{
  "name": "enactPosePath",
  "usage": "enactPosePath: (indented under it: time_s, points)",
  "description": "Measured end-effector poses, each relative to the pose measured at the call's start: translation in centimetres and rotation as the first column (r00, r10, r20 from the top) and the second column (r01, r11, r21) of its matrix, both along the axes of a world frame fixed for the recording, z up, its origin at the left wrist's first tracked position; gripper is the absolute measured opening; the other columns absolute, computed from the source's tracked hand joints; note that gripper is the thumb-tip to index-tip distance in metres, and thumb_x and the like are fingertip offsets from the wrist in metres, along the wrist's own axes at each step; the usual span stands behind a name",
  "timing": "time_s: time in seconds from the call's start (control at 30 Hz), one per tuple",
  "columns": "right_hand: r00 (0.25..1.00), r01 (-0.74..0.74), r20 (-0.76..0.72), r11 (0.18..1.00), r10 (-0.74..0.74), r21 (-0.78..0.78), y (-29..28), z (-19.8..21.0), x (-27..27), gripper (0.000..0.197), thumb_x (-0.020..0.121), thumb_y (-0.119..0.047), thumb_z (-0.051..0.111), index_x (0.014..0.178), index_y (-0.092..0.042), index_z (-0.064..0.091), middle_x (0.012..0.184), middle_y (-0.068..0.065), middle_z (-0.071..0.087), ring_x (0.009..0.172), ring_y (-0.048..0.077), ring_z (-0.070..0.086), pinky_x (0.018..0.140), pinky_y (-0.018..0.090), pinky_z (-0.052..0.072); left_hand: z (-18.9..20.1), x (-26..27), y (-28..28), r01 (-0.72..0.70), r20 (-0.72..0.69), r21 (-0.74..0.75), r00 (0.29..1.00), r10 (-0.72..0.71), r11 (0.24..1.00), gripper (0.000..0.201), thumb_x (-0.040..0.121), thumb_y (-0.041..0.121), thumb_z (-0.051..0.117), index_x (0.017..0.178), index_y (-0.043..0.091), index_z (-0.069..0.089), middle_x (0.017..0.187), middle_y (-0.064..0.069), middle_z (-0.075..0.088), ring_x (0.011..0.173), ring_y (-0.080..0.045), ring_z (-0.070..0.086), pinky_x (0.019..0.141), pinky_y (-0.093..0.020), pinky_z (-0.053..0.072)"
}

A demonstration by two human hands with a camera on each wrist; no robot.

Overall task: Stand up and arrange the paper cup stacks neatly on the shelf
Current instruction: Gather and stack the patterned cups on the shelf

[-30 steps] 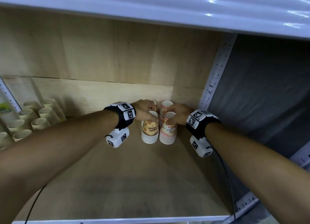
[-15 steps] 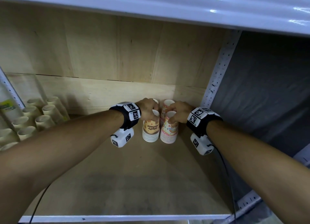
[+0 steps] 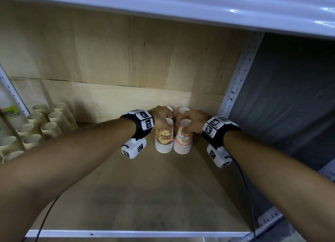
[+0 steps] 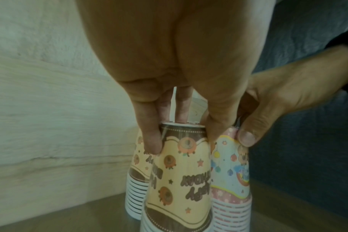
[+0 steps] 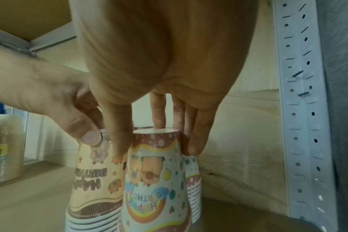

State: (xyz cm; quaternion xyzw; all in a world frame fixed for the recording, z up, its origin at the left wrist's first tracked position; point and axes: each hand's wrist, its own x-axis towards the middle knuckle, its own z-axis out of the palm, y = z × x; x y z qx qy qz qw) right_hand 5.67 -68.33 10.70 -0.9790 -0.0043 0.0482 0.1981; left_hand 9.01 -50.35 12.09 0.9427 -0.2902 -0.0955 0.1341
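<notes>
Several stacks of upside-down printed paper cups stand together at the back right of the wooden shelf. My left hand grips the top of the front yellow-brown stack, fingers curled down its sides. Beside it, my right hand grips the top of the front pink rainbow stack the same way. Another yellow stack and another pink stack stand right behind them, partly hidden by my hands.
Plain beige cup stacks lean at the shelf's left end. A perforated white upright stands just right of the cups. A plywood back wall lies behind, and a white shelf edge overhangs above.
Both hands stay on the same front stacks. The view has shifted slightly; the cups look unmoved.
</notes>
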Motion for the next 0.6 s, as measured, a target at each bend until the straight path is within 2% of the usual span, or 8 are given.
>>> enactPosePath:
  time_s: [0.13, 0.27, 0.33, 0.4, 0.47, 0.53, 0.6]
  points:
    - [1.000, -0.012, 0.010, 1.000, 0.012, 0.006, 0.1, 0.0, -0.1, 0.042, 0.073, -0.018, 0.079, 0.112, -0.014, 0.063, 0.109, -0.001, 0.052, 0.097, 0.019, 0.052, 0.077, 0.027, 0.042, -0.1, 0.0, 0.0, -0.001, -0.001, 0.003, 1.000, 0.001, 1.000, 0.042, 0.085, 0.030, 0.070, 0.122, 0.012, 0.060, 0.106, -0.001, 0.052, 0.093, -0.020, 0.053, 0.074, -0.028, 0.045]
    - [1.000, 0.029, -0.011, 0.999, -0.029, -0.021, 0.2, 0.0, 0.2, 0.051, 0.072, -0.022, 0.080, 0.119, -0.020, 0.060, 0.121, 0.001, 0.053, 0.097, 0.016, 0.049, 0.078, 0.028, 0.042, -0.2, 0.2, 0.0, 0.000, -0.016, 0.009, 1.000, 0.000, 1.000, 0.043, 0.086, 0.031, 0.070, 0.123, 0.014, 0.059, 0.111, -0.003, 0.056, 0.094, -0.020, 0.054, 0.075, -0.028, 0.047]
    - [0.999, 0.028, -0.019, 0.999, -0.029, -0.032, 0.5, 0.2, 0.0, 0.053, 0.073, -0.024, 0.079, 0.122, -0.019, 0.059, 0.124, 0.002, 0.054, 0.101, 0.019, 0.054, 0.081, 0.030, 0.047, -0.2, 0.4, 0.2, 0.005, -0.036, 0.016, 0.999, -0.004, 1.000, 0.048, 0.084, 0.035, 0.071, 0.126, 0.018, 0.056, 0.121, -0.004, 0.058, 0.099, -0.022, 0.056, 0.078, -0.029, 0.049]
    - [1.000, 0.024, 0.008, 0.999, -0.024, -0.031, 1.0, 0.8, -0.1, 0.053, 0.073, -0.026, 0.079, 0.122, -0.013, 0.061, 0.121, 0.004, 0.058, 0.106, 0.023, 0.059, 0.089, 0.035, 0.052, 0.1, 0.6, 0.8, -0.010, -0.067, 0.005, 0.998, 0.010, 1.000, 0.057, 0.081, 0.041, 0.072, 0.132, 0.024, 0.052, 0.130, -0.002, 0.056, 0.110, -0.022, 0.057, 0.087, -0.032, 0.050]
    - [0.998, 0.027, 0.065, 0.997, -0.023, -0.073, 2.0, 1.9, 0.0, 0.047, 0.073, -0.028, 0.079, 0.114, -0.012, 0.065, 0.110, 0.005, 0.062, 0.101, 0.025, 0.062, 0.087, 0.036, 0.054, 1.2, 0.5, 1.7, -0.035, -0.083, -0.011, 0.996, 0.033, 0.999, 0.066, 0.082, 0.047, 0.070, 0.139, 0.027, 0.045, 0.137, 0.001, 0.052, 0.119, -0.022, 0.054, 0.092, -0.032, 0.046]
    - [0.994, 0.020, 0.106, 0.994, -0.009, -0.111, 3.2, 3.2, 0.4, 0.040, 0.073, -0.033, 0.076, 0.106, -0.013, 0.067, 0.104, 0.003, 0.063, 0.097, 0.024, 0.062, 0.084, 0.035, 0.054, 2.8, 0.4, 3.1, -0.056, -0.070, 0.016, 0.996, 0.057, 0.998, 0.064, 0.083, 0.051, 0.067, 0.139, 0.028, 0.046, 0.133, 0.001, 0.051, 0.117, -0.022, 0.053, 0.090, -0.031, 0.044]
    - [0.993, 0.008, 0.122, 0.992, 0.007, -0.125, 4.7, 4.6, 0.8, 0.043, 0.074, -0.038, 0.074, 0.109, -0.016, 0.065, 0.109, -0.002, 0.059, 0.098, 0.020, 0.058, 0.083, 0.030, 0.050, 4.6, 0.2, 4.9, -0.099, -0.075, 0.036, 0.992, 0.102, 0.994, 0.058, 0.082, 0.052, 0.069, 0.133, 0.030, 0.051, 0.122, 0.002, 0.054, 0.106, -0.022, 0.058, 0.087, -0.033, 0.051]
